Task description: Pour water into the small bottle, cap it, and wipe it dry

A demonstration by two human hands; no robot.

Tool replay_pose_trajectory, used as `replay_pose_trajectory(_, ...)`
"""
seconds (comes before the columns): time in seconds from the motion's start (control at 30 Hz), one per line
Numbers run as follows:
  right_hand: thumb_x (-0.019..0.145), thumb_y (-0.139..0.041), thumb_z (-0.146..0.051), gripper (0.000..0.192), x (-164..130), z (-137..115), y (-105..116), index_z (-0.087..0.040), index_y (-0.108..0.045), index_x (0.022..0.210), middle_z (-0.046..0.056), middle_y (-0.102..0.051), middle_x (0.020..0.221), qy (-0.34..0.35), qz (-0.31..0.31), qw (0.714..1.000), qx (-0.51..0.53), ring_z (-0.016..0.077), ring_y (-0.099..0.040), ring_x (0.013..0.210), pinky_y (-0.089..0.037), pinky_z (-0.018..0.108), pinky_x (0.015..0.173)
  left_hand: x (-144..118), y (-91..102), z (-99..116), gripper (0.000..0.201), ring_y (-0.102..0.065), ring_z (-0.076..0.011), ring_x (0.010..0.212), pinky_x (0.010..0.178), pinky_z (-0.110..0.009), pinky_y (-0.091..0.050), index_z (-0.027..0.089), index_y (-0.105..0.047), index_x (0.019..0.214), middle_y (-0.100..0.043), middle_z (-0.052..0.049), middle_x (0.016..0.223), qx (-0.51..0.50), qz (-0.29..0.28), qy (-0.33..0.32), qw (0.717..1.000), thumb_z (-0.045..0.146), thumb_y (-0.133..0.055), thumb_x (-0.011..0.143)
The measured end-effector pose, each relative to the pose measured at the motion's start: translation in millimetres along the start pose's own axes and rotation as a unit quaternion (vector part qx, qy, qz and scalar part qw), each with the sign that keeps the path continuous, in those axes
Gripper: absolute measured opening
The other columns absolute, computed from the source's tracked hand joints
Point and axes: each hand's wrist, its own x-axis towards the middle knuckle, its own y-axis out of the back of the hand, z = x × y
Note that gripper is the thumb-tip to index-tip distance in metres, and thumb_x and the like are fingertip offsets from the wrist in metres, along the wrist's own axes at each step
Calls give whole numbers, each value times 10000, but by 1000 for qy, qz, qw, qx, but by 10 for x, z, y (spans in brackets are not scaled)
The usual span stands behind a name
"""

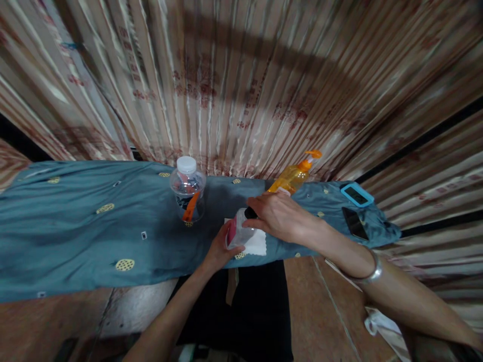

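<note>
My left hand (221, 251) is wrapped round the body of a small clear bottle (240, 227) with a pink label, tilted over the cloth. The fingers of my right hand (277, 213) close on the bottle's black cap (249, 212). Under the bottle lies a white paper napkin (256, 244), partly hidden. Just beyond my right hand is a yellow pump bottle (290, 180) with an orange pump head, its lower part covered by the hand. To the left stands a clear plastic jar (188, 193) with a white lid and an orange strip on it.
A blue-framed device (356, 195) and a flat black object (354, 223) lie at the right end of the teal patterned cloth (83, 236). A pleated curtain (226, 90) hangs right behind the table. Tiled floor shows below the front edge.
</note>
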Motion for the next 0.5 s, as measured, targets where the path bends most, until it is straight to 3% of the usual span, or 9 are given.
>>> replay_pose_trajectory(0.07,941,-646,-419,362,-12,20,9,-99,-593,1102,110,-678,922,12,-4,1000,2,253,-642,890,-291,313,643,0,-3,-6,846,-529,-330,1317,1142,-538,-378,198,-462,1377,-561,-129,1417,-2,-1,5,1000,407,-822,641)
replay_pose_trajectory(0.23,988,-576,-337,240,-28,49,25,-110,-619,1052,112,-673,872,7,-19,1000,-8,242,-639,817,-256,321,616,-2,2,9,845,-507,-329,1339,1158,-535,-353,191,-450,1382,-545,-135,1433,-9,-4,10,1000,415,-813,652)
replay_pose_trajectory(0.37,973,-547,-171,135,-60,30,103,-123,-614,1080,96,-656,932,31,-33,999,1,232,-603,907,-328,306,698,-8,5,23,836,-504,-328,1345,1162,-533,-348,203,-450,1380,-544,-129,1437,-8,-9,21,1000,394,-811,651)
replay_pose_trajectory(0.5,946,-506,-67,212,-86,34,153,-116,-582,1138,102,-638,1016,41,-42,998,15,239,-571,1007,-363,301,766,-12,1,27,838,-493,-326,1356,1168,-528,-343,201,-449,1384,-529,-131,1452,-10,-2,22,1000,382,-809,649)
